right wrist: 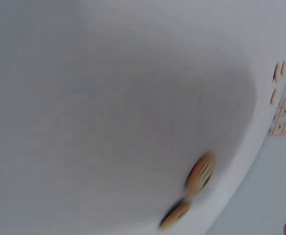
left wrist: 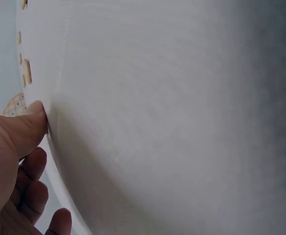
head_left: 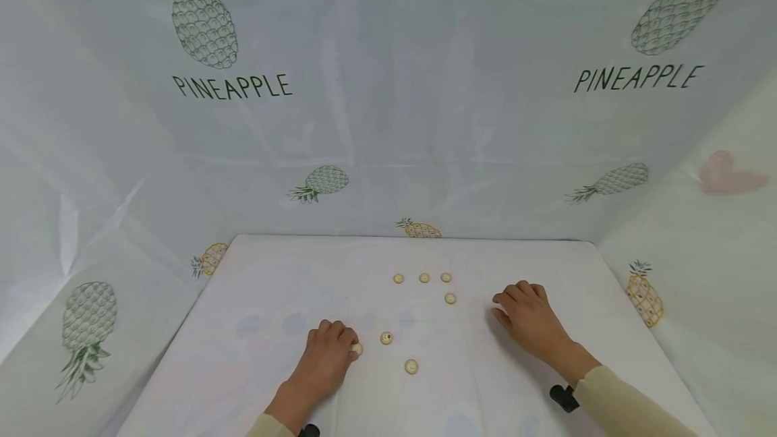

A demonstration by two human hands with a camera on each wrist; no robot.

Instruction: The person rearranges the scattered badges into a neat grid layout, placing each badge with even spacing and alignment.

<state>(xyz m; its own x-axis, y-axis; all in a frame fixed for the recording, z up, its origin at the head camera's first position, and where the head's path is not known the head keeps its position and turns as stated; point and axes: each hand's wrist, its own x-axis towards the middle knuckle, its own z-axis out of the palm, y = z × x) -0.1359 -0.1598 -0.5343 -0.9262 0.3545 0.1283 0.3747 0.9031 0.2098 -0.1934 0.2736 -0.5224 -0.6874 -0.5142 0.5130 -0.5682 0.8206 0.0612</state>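
In the head view my left hand (head_left: 330, 356) is low on the table, its thumb and curled fingers pinching a small round wooden disc (head_left: 357, 348). The left wrist view hides that disc behind the thumb (left wrist: 30, 125). Just right of this hand lie a disc with a dark mark (head_left: 386, 338) and a plainer disc (head_left: 411, 367). My right hand (head_left: 534, 322) hovers over the right side of the table, fingers loosely bent, holding nothing. Its nearest disc (head_left: 450, 299) lies to its left. Carved marks show on a disc (right wrist: 200, 174) in the right wrist view.
Three more discs form a row farther back, among them a left one (head_left: 398, 278) and a middle one (head_left: 424, 278). A white cloth covers the table (head_left: 291, 261). Behind it hangs a pineapple-printed sheet (head_left: 413, 120), which also closes off both sides.
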